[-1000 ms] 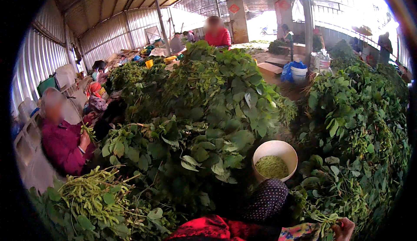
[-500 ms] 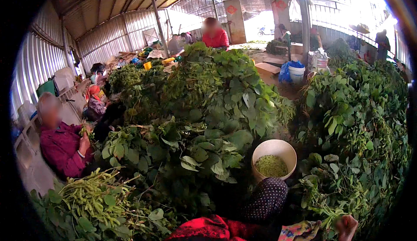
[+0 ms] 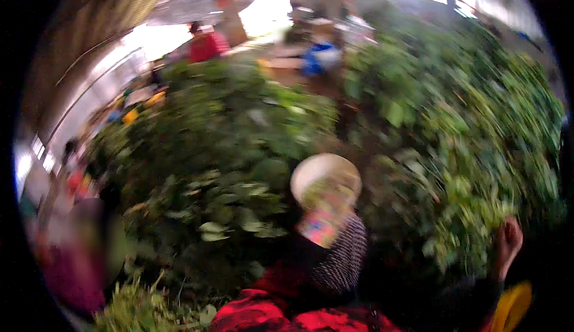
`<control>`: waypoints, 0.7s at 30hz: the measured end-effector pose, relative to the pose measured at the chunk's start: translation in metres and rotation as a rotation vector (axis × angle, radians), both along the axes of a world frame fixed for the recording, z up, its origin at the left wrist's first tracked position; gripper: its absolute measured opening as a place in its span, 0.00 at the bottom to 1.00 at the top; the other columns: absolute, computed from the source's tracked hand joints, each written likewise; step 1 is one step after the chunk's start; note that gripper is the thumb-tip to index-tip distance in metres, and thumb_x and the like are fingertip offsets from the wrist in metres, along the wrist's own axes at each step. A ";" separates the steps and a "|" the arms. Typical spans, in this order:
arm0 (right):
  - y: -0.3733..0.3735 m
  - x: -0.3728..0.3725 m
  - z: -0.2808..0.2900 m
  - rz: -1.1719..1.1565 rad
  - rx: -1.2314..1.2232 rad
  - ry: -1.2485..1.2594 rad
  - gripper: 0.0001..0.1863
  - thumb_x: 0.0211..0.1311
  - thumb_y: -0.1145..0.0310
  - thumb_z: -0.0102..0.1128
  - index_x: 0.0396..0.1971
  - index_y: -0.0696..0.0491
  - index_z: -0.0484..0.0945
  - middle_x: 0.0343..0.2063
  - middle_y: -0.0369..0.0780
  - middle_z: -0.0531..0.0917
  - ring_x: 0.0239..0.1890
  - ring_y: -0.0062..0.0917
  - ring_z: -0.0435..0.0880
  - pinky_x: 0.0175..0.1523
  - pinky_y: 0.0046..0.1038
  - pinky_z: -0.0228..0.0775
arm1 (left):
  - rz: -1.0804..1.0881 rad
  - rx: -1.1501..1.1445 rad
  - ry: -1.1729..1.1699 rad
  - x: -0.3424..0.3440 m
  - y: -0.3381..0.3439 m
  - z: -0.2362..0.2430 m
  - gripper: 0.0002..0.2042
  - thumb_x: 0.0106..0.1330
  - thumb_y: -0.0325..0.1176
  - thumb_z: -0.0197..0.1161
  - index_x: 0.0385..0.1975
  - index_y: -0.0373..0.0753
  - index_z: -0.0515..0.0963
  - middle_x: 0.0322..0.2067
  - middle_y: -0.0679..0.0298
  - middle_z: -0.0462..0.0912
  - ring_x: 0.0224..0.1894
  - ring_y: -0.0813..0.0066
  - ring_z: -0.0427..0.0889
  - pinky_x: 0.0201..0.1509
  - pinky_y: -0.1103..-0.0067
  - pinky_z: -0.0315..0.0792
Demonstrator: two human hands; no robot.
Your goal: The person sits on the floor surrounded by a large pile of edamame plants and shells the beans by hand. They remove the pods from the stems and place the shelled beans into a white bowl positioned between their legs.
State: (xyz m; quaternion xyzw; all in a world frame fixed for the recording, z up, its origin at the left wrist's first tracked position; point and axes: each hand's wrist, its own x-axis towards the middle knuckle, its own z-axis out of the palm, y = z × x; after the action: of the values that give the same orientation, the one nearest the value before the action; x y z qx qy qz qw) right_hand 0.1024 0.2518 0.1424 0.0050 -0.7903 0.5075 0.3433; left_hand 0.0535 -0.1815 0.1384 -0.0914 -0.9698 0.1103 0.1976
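My left hand (image 3: 330, 195), smeared by motion, reaches over the mouth of a cream-coloured bucket (image 3: 308, 177). A colourful patterned cloth (image 3: 320, 227) covers its wrist, and its fingers cannot be made out. Light green shelled beans lie in the bucket in the earlier picture; now the arm partly hides them. At the lower right my right hand (image 3: 508, 239) is closed on a leafy bean plant (image 3: 475, 221) at the edge of the right-hand heap.
Leafy bean plants form a big heap (image 3: 221, 134) in front and another heap (image 3: 430, 104) to the right. My dotted trouser knee (image 3: 344, 260) touches the bucket's near side. A person in purple (image 3: 72, 272) sits at left. Something yellow (image 3: 512, 308) lies by my right forearm.
The view has swung to the right and blurred. My left hand has gone from beside my right hand to over the bucket. My right hand now shows higher in the picture.
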 end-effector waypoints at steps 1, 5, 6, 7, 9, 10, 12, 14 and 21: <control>0.022 0.018 0.000 -0.080 0.031 0.006 0.07 0.48 0.79 0.52 0.29 0.57 0.74 0.30 0.34 0.74 0.31 0.16 0.71 0.36 0.17 0.62 | -0.008 -0.181 0.143 -0.030 -0.020 0.014 0.15 0.52 0.27 0.48 0.41 0.38 0.66 0.35 0.60 0.70 0.34 0.71 0.71 0.32 0.79 0.69; 0.003 0.072 0.070 -0.390 0.404 -0.210 0.05 0.47 0.76 0.54 0.26 0.58 0.70 0.17 0.29 0.65 0.21 0.10 0.60 0.25 0.13 0.53 | -0.011 2.392 -0.285 -0.083 -0.142 -0.093 0.14 0.56 0.35 0.49 0.41 0.38 0.70 0.13 0.68 0.68 0.12 0.77 0.65 0.12 0.79 0.59; 0.020 0.087 0.069 -0.435 0.383 -0.230 0.05 0.48 0.77 0.54 0.27 0.59 0.70 0.17 0.30 0.66 0.21 0.11 0.60 0.26 0.14 0.55 | 0.013 2.301 -0.308 -0.104 -0.172 -0.126 0.15 0.57 0.36 0.48 0.43 0.39 0.69 0.12 0.70 0.66 0.10 0.79 0.63 0.11 0.80 0.56; 0.038 0.096 0.062 -0.446 0.352 -0.222 0.05 0.49 0.77 0.53 0.27 0.59 0.70 0.17 0.31 0.67 0.22 0.11 0.61 0.26 0.14 0.56 | 0.027 2.206 -0.276 -0.113 -0.189 -0.146 0.15 0.58 0.37 0.48 0.44 0.40 0.69 0.11 0.71 0.64 0.08 0.81 0.60 0.09 0.81 0.53; 0.052 0.140 0.056 -0.583 0.627 -0.169 0.04 0.50 0.72 0.54 0.25 0.57 0.71 0.13 0.37 0.67 0.18 0.13 0.63 0.23 0.17 0.56 | 0.355 1.975 -0.403 -0.133 -0.163 -0.144 0.16 0.59 0.37 0.46 0.46 0.40 0.68 0.17 0.67 0.67 0.14 0.78 0.65 0.13 0.79 0.58; 0.062 0.173 0.045 -0.646 0.608 -0.279 0.04 0.49 0.73 0.53 0.25 0.57 0.72 0.14 0.39 0.69 0.18 0.14 0.64 0.23 0.18 0.58 | 0.441 1.825 -0.404 -0.148 -0.139 -0.146 0.16 0.60 0.37 0.45 0.47 0.40 0.66 0.23 0.61 0.71 0.21 0.75 0.69 0.17 0.77 0.63; 0.085 0.236 0.011 -0.701 0.619 -0.472 0.04 0.45 0.74 0.53 0.24 0.56 0.73 0.15 0.41 0.71 0.18 0.18 0.68 0.25 0.21 0.61 | 0.638 1.509 -0.344 -0.153 -0.128 -0.149 0.17 0.61 0.38 0.44 0.49 0.40 0.64 0.30 0.56 0.74 0.27 0.72 0.74 0.22 0.76 0.68; 0.092 0.273 -0.029 -0.673 0.642 -0.707 0.06 0.40 0.72 0.56 0.22 0.55 0.74 0.16 0.42 0.73 0.19 0.25 0.73 0.26 0.25 0.63 | 0.691 1.311 -0.305 -0.157 -0.135 -0.154 0.18 0.60 0.38 0.45 0.49 0.40 0.64 0.32 0.57 0.74 0.28 0.73 0.74 0.23 0.77 0.67; 0.092 0.293 -0.112 -0.446 0.360 -1.436 0.14 0.34 0.59 0.62 0.23 0.52 0.78 0.25 0.41 0.78 0.28 0.35 0.76 0.35 0.30 0.67 | 0.583 1.076 -0.260 -0.169 -0.137 -0.153 0.19 0.57 0.37 0.51 0.48 0.40 0.65 0.38 0.57 0.73 0.29 0.75 0.75 0.27 0.81 0.67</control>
State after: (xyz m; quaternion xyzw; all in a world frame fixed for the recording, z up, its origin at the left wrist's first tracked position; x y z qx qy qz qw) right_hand 0.3952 0.3441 0.0300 -0.4288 -0.8719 0.1687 -0.1658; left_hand -0.1158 -0.3187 -0.0151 0.2766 -0.8907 -0.3560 0.0579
